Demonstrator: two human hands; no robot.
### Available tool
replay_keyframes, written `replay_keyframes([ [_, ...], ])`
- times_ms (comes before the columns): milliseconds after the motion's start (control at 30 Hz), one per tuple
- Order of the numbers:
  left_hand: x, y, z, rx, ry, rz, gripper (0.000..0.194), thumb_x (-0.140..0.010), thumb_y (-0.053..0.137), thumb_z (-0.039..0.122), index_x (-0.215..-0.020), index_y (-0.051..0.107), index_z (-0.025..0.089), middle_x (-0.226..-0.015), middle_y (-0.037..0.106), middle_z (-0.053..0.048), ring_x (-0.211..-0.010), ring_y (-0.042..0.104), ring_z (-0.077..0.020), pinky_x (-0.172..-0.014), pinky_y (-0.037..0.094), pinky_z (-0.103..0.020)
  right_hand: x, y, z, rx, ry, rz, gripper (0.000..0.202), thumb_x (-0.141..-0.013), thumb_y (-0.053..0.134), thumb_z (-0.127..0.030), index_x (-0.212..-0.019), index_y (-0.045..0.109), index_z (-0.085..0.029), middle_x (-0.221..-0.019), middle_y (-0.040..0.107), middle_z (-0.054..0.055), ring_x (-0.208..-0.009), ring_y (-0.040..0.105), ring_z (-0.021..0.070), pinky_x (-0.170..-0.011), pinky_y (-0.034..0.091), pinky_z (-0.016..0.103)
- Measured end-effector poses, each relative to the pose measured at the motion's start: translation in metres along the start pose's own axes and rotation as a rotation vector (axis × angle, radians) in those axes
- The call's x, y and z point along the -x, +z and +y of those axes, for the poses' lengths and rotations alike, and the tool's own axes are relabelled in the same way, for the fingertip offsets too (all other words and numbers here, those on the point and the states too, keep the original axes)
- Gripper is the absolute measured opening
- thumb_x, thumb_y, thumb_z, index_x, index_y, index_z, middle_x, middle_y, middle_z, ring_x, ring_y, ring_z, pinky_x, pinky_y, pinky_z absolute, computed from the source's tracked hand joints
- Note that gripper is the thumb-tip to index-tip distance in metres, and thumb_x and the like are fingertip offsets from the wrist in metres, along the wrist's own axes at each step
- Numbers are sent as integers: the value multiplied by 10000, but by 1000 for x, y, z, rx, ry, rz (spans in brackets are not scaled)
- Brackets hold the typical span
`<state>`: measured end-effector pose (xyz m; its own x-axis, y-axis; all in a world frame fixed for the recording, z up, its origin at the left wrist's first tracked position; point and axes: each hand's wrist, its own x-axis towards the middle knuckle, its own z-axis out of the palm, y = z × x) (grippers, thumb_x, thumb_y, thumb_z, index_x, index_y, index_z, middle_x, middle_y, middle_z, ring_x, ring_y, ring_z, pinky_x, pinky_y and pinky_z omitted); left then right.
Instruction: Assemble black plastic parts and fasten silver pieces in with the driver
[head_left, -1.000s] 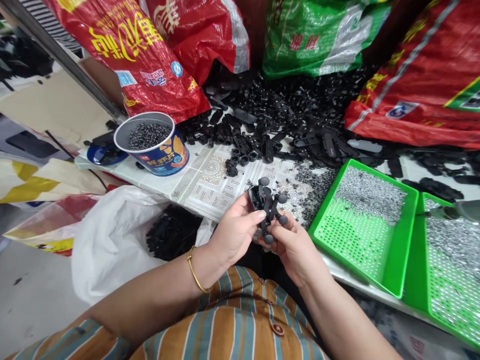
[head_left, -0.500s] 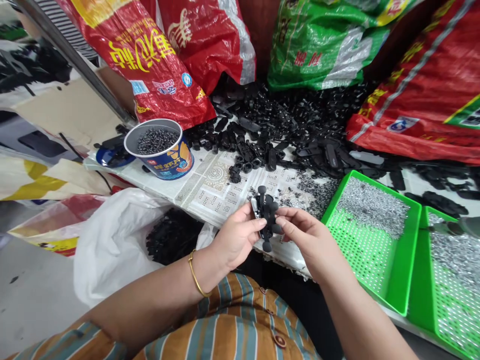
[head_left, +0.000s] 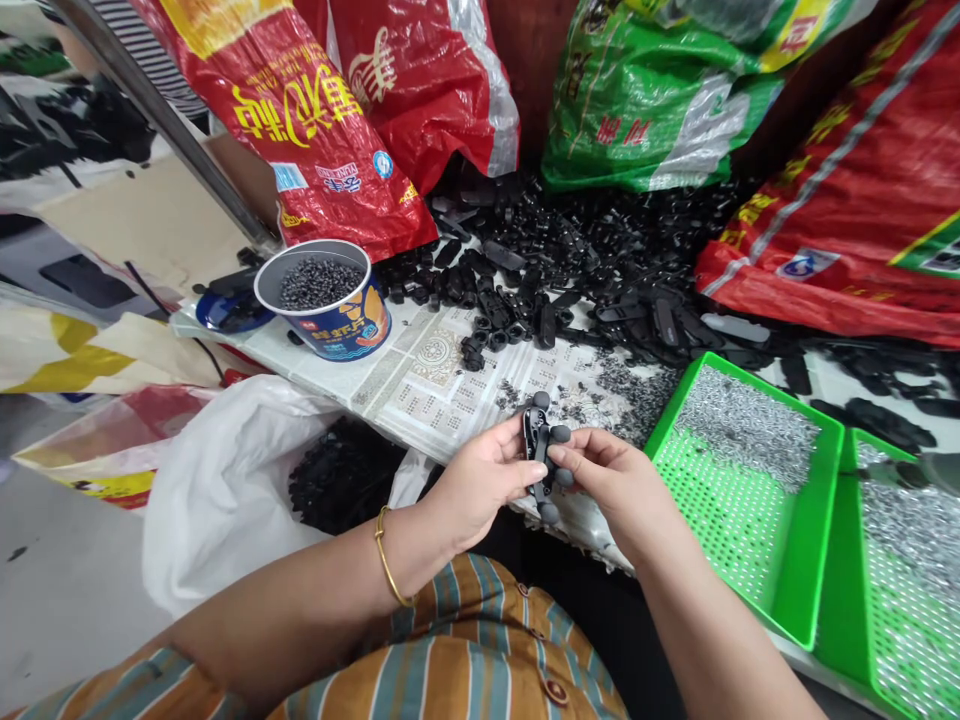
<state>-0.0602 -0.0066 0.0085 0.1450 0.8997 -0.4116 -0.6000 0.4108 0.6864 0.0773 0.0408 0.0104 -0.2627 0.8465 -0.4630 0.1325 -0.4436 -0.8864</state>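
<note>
Over the table's front edge, my left hand (head_left: pixel 487 478) grips a black plastic part with rounded knobs (head_left: pixel 541 455), the thumb pressed across its middle. The part stands roughly upright in the view, one knob at its top, one at its bottom and two on its right side. My right hand (head_left: pixel 600 470) pinches the knobs on that right side between thumb and fingers. The fingertips behind the part are hidden. On the table just beyond lie tiny black pieces (head_left: pixel 630 395).
A blue tub (head_left: pixel 341 325) of small black pieces stands at left. Black parts (head_left: pixel 555 250) are heaped before red (head_left: pixel 360 200) and green bags (head_left: pixel 637 110). Green perforated trays (head_left: pixel 799 590) with small silvery pieces lie at right. A white sack (head_left: pixel 217 500) holding black parts sits below left.
Both hands and the black part sit slightly further right and lower in the view. The part has turned a little, showing more of its left piece's inner face.
</note>
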Motion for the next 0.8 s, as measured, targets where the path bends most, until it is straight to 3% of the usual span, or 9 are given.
replay_keyframes([
  [200, -3, -1, -6, -88, 178, 17, 500, -672, 607, 45, -1148, 558, 191, -1075, 640, -72, -987, 579, -175, -862, 424, -282, -1, 2, 1, -21, -58, 13, 314, -558, 762, -332, -778, 580, -200, -650, 574, -30, -582, 493, 96, -546, 395, 234],
  [300, -2, -2, -7, -118, 124, 27, 508, -683, 595, 70, -1170, 535, 202, -1043, 646, -70, -842, 603, -151, -710, 463, -246, -1, 2, 2, -49, -78, -49, 350, -602, 731, -321, -916, 607, -229, -830, 629, 0, -754, 557, 130, -670, 437, 256],
  [400, -1, -4, -6, -120, 46, 33, 498, -698, 578, 94, -1178, 515, 211, -1027, 640, -69, -722, 585, -122, -546, 431, -195, -1, 5, 6, -76, -45, -104, 300, -633, 703, -338, -898, 624, -221, -825, 640, 5, -770, 569, 142, -713, 437, 272],
  [600, -2, -5, 0, -134, -18, 65, 570, -692, 574, 91, -1232, 433, 206, -1017, 622, -72, -724, 582, -118, -519, 427, -180, -2, 12, 13, 20, -98, -76, 219, -678, 659, -339, -853, 633, -211, -764, 649, 10, -684, 575, 151, -660, 443, 282],
  [667, -3, -6, 4, -154, -22, 97, 599, -683, 567, 84, -1240, 394, 219, -1023, 615, -68, -742, 599, -135, -530, 438, -197, -8, 4, 4, 180, -150, -132, 208, -714, 621, -352, -868, 649, -215, -763, 666, 16, -699, 598, 166, -669, 459, 297],
  [733, -3, -8, 9, -159, -34, 128, 569, -682, 558, 88, -1208, 389, 224, -1018, 611, -64, -734, 615, -146, -534, 443, -214, -20, -13, -14, 506, -266, -60, 212, -765, 558, -374, -873, 670, -230, -798, 684, 22, -751, 622, 178, -699, 474, 305],
  [800, -3, -11, 12, -137, -62, 153, 499, -683, 557, 104, -1146, 411, 221, -1016, 606, -64, -736, 629, -156, -549, 449, -228, -41, -38, -35, 936, -404, 248, 245, -816, 480, -375, -914, 672, -258, -914, 684, 25, -844, 625, 181, -765, 472, 310],
])
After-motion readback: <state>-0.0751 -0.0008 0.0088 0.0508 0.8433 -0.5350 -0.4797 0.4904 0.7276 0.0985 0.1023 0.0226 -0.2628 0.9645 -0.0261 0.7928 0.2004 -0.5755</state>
